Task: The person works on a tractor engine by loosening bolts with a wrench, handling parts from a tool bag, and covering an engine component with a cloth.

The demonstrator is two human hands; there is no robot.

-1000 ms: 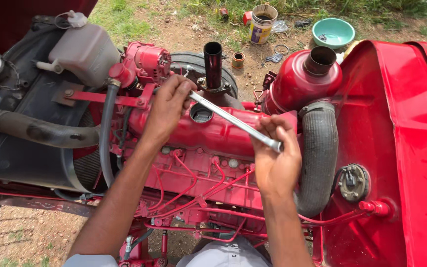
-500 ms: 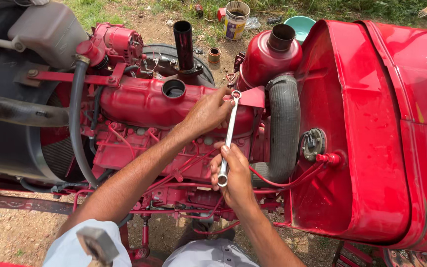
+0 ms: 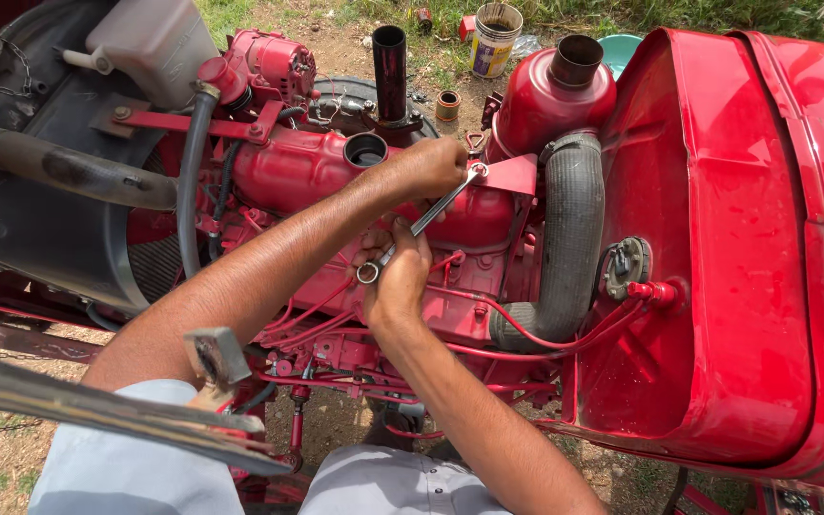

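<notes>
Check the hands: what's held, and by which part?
Both hold one metal wrench: right hand grips the lower shaft near its ring end, left hand steadies the upper end on the red engine.

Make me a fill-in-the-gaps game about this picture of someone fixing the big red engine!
1. Both hands hold a long metal ____.
2. The left hand grips the tool's far end, and the right hand grips the end ____ to the person.
3. The engine is painted ____.
4. The thick ribbed hose beside the right hand is ____ in colour.

Missing words: wrench; nearer; red; black
</notes>
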